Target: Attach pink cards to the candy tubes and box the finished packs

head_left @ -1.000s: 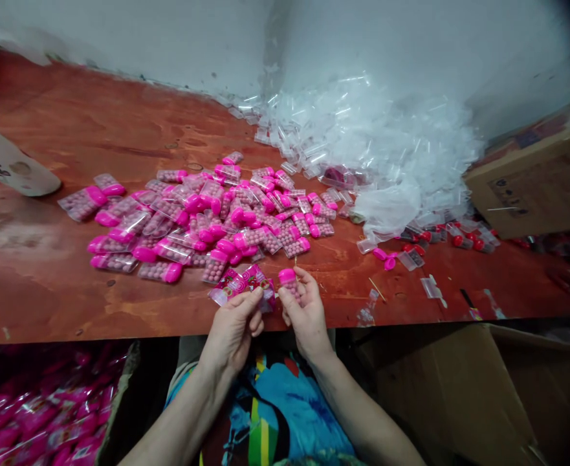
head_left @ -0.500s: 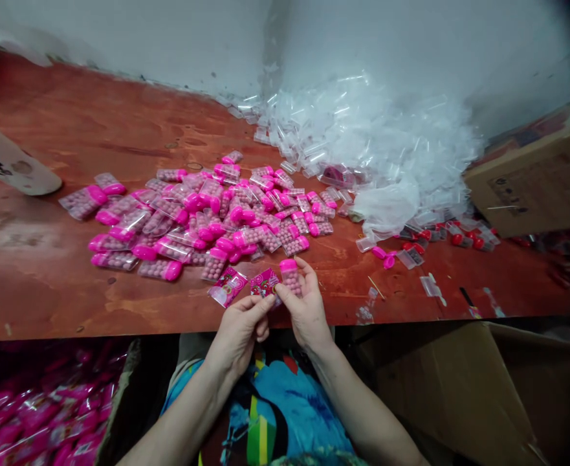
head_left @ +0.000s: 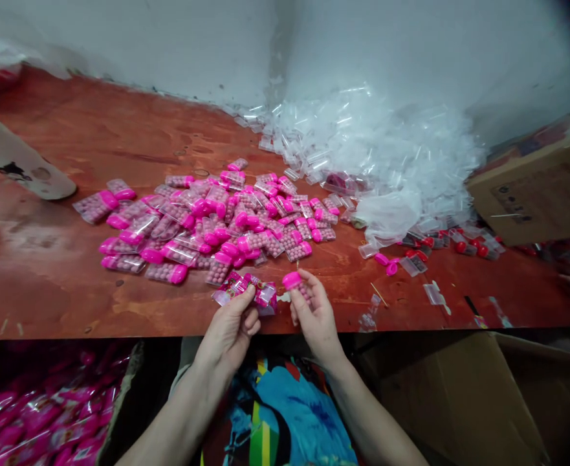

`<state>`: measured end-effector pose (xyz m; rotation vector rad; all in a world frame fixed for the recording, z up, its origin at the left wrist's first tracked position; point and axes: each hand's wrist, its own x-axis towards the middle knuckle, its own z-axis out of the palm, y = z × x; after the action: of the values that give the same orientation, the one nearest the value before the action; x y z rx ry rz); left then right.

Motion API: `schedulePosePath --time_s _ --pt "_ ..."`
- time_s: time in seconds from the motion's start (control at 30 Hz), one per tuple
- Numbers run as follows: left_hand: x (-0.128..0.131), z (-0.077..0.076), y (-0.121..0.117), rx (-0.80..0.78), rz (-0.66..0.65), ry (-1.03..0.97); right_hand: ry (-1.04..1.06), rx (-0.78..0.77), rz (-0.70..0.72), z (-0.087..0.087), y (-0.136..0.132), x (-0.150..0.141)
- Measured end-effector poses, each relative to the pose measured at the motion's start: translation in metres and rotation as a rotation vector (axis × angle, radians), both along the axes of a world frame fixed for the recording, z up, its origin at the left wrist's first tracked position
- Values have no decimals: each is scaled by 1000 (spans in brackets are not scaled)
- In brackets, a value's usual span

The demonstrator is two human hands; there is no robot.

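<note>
In my right hand [head_left: 317,317] is a small clear candy container [head_left: 293,281], its pink flip cap up and pink balls inside, gripped between thumb and fingers. My left hand [head_left: 231,330] pinches a pink printed plastic wrapper [head_left: 265,295] under its thumb. Another such wrapper [head_left: 224,292] lies against it on the left, partly overlapped. The container and the wrapper are a short way apart, near the table's front edge. Beyond both hands spreads a heap of filled pink-capped containers [head_left: 197,223].
Clear empty cases [head_left: 376,142] are piled at the back against the wall. Red-capped containers [head_left: 479,249] and a cardboard box [head_left: 532,188] are on the right. A pale tumbler [head_left: 27,162] lies at left. Below the edge are pink packets [head_left: 37,414] and an open carton [head_left: 459,388].
My hands have moved apart. The left has drawn the wrapper left over the other one; the right has tilted the container away. The view has shifted slightly.
</note>
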<state>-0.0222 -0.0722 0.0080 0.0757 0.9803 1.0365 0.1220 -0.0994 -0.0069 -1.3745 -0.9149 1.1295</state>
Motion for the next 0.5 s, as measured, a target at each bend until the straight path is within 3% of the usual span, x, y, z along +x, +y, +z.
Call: schedulePosePath --time_s 0.17,0.5 --pt "1 2 1 -24 40 -60 -80 12 44 -1 -18 -11" --pt "2 -4 -6 47 16 4 -77 46 106 -2 -21 -18"
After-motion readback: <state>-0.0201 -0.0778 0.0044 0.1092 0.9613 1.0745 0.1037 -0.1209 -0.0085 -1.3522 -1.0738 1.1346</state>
